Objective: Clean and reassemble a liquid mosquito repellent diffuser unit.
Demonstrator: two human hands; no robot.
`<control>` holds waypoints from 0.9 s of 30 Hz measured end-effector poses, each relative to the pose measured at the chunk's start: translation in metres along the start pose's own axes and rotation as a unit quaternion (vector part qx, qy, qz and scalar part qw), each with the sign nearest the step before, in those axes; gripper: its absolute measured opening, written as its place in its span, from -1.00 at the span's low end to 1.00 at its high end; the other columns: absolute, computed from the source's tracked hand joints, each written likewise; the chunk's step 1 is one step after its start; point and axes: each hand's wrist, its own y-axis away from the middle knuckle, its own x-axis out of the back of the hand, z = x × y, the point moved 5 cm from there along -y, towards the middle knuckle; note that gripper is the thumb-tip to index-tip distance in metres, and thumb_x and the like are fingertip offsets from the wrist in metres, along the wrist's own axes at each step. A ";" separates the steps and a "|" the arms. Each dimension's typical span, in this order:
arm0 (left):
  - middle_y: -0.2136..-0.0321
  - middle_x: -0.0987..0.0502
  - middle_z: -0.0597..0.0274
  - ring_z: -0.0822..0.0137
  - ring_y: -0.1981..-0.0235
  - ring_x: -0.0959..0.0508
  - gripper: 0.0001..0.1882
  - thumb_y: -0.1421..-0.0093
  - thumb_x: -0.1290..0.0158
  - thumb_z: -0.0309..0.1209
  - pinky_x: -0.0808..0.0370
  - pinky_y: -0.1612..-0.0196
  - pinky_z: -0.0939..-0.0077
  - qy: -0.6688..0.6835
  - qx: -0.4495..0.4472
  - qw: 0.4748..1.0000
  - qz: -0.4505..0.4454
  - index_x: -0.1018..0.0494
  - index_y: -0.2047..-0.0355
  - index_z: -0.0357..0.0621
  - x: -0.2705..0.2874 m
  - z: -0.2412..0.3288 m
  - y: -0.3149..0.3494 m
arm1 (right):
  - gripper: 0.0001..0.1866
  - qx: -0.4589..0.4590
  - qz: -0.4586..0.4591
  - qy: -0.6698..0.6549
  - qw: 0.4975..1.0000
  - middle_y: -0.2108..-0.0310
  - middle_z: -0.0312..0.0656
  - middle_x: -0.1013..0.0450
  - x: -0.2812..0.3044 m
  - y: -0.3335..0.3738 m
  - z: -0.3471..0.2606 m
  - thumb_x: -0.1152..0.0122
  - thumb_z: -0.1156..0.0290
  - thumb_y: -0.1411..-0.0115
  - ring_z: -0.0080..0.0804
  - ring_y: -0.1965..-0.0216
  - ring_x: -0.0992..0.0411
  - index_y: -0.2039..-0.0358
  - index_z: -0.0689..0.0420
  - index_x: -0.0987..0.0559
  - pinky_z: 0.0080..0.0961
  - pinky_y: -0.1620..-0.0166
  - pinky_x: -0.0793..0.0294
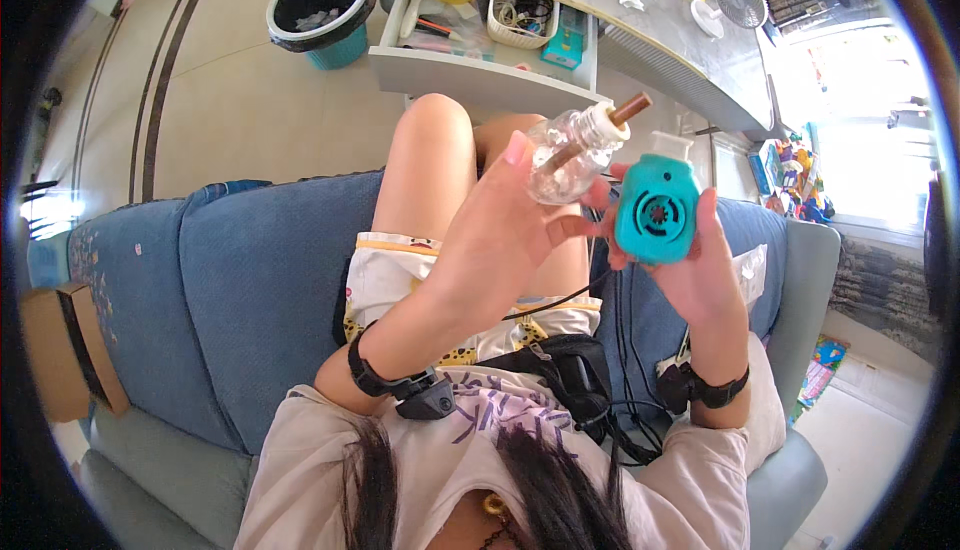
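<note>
Left hand around clear bottle, right hand around teal device just beside it

a clear bottle is leaning rightward, a brown stick running through its pale neck; just right of it, a teal device is showing its slotted grille, white end pointing away.

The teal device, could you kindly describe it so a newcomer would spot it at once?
Find the blue sofa, then the right hand over it. That hand holds the teal device, just right of the bottle in the left hand. Unlike the clear bottle, it is opaque, with a round, slotted grille.
</note>
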 end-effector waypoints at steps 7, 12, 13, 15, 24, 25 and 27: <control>0.01 -0.30 0.24 0.42 0.02 -0.30 -0.43 -0.24 0.26 0.08 -0.30 0.06 0.42 0.006 -0.053 0.998 0.036 -0.14 -0.09 -0.04 0.011 -0.004 -0.006 | -0.25 -0.120 0.027 0.160 0.979 0.23 0.01 -0.43 -0.025 0.004 0.028 0.46 -0.17 -0.24 -0.22 0.23 -0.47 -0.07 0.32 -0.22 -0.35 0.23 -0.50; 0.06 -0.33 0.23 0.37 0.14 -0.39 -0.45 -0.22 0.22 0.08 -0.48 0.30 0.47 0.078 -0.017 0.992 0.093 -0.17 -0.04 -0.02 0.015 -0.012 -0.002 | -0.32 -0.132 -0.016 0.069 0.989 0.16 -0.03 -0.41 -0.023 -0.002 0.040 0.39 -0.10 -0.27 -0.26 0.25 -0.49 -0.07 0.30 -0.21 -0.38 0.29 -0.54; 0.06 -0.33 0.23 0.37 0.14 -0.39 -0.45 -0.22 0.22 0.08 -0.48 0.30 0.47 0.079 -0.017 0.992 0.093 -0.17 -0.04 -0.02 0.016 -0.014 -0.003 | -0.38 -0.113 0.011 0.112 0.987 0.22 -0.10 -0.42 -0.022 -0.002 0.039 0.33 -0.05 -0.28 -0.41 0.31 -0.46 -0.03 0.29 -0.25 -0.51 0.31 -0.50; 0.09 -0.36 0.21 0.40 0.27 -0.44 -0.46 -0.21 0.18 0.07 -0.48 0.32 0.49 0.036 -0.040 0.992 0.110 -0.17 -0.04 -0.03 0.018 -0.016 -0.003 | -0.44 -0.095 0.037 0.156 0.982 0.29 -0.17 -0.43 -0.026 -0.004 0.037 0.28 0.01 -0.30 -0.55 0.37 -0.43 0.00 0.28 -0.29 -0.63 0.33 -0.45; 0.14 -0.40 0.17 0.45 0.57 -0.44 -0.50 -0.24 0.15 -0.03 -0.44 0.55 0.62 0.011 -0.009 0.992 0.124 -0.15 -0.04 -0.07 0.022 -0.019 0.002 | -0.74 0.029 0.121 0.615 0.779 0.69 -0.19 -0.34 -0.015 -0.004 -0.005 -0.07 0.29 -0.17 -0.60 0.62 -0.32 0.36 0.27 -0.40 -0.63 0.53 -0.30; 0.14 -0.40 0.17 0.45 0.57 -0.44 -0.50 -0.24 0.15 -0.03 -0.44 0.55 0.62 0.014 -0.008 0.992 0.121 -0.15 -0.04 -0.07 0.019 -0.020 0.001 | -0.77 0.098 0.144 0.551 0.816 0.58 -0.20 -0.40 -0.013 -0.006 -0.021 -0.10 0.33 -0.16 -0.60 0.56 -0.36 0.33 0.27 -0.42 -0.65 0.47 -0.34; 0.15 -0.41 0.16 0.45 0.59 -0.44 -0.50 -0.24 0.14 -0.05 -0.44 0.58 0.60 -0.025 -0.018 0.994 0.103 -0.13 -0.05 -0.09 0.014 -0.020 0.003 | -0.79 0.182 0.186 0.366 0.894 0.43 -0.23 -0.43 -0.011 -0.012 -0.042 -0.11 0.35 -0.16 -0.58 0.43 -0.39 0.29 0.25 -0.45 -0.67 0.38 -0.39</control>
